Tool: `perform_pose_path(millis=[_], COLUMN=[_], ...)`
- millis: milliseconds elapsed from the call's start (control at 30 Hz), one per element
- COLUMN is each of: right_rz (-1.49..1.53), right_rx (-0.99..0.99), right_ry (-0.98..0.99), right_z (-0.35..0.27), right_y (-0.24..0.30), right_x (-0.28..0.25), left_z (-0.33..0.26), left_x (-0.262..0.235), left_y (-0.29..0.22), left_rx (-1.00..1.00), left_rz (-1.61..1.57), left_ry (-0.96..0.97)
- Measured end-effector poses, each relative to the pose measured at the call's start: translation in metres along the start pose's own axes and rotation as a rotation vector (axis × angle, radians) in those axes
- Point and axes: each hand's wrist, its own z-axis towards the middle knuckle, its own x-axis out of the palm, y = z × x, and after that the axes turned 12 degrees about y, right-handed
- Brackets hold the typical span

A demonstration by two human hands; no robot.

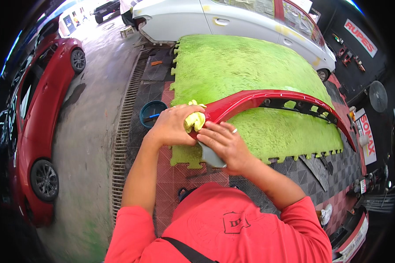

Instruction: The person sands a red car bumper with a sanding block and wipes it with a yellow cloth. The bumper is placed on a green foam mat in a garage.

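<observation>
A long, curved red car trim panel (267, 94) arches from my hands to the right over a green foam mat. My left hand (173, 125) is closed around a crumpled yellow cloth (195, 122), against the panel's near left end. My right hand (227, 144) lies across that same end, fingers together and bent over it, with a ring on one finger. Below the right hand's fingers a smooth grey piece (212, 156) sticks out; I cannot tell whether it belongs to the panel. The right thumb is hidden.
The green interlocking mat (232, 57) covers a raised surface in front of me. A teal bucket (153, 109) with a blue-handled tool stands left of it. A silver car (245, 26) is beyond, a red car (44, 118) at left, and a floor drain grate (125, 127) between.
</observation>
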Motion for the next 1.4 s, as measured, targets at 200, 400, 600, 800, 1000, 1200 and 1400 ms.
perform_pose_path(millis=[200,400,600,800,1000,1200,1400], right_rz=[-0.282,-0.284,-0.467,-0.264,-0.197,-0.358,-0.208], right_rx=[0.456,0.201,0.66,0.521,0.255,0.595,0.399], right_ry=[-0.199,-0.128,-0.16,-0.221,0.001,-0.101,-0.002], right_z=[-0.015,-0.001,-0.074,-0.034,-0.018,-0.101,-0.016], right_y=[-0.079,-0.036,-0.149,-0.111,-0.096,-0.171,-0.148], right_x=[-0.009,0.017,-0.055,-0.043,-0.042,-0.095,-0.06], left_z=[-0.01,-0.018,-0.025,-0.024,-0.026,-0.021,-0.025], left_x=[0.008,0.027,0.034,0.042,0.036,0.044,0.04], left_y=[0.001,-0.001,0.007,0.011,0.012,0.012,0.017], left_rx=[0.002,0.037,0.092,0.084,0.035,0.06,0.041], left_rz=[0.055,0.132,0.147,0.152,0.109,0.06,0.061], left_ry=[-0.043,-0.088,-0.112,-0.121,-0.107,-0.118,-0.135])
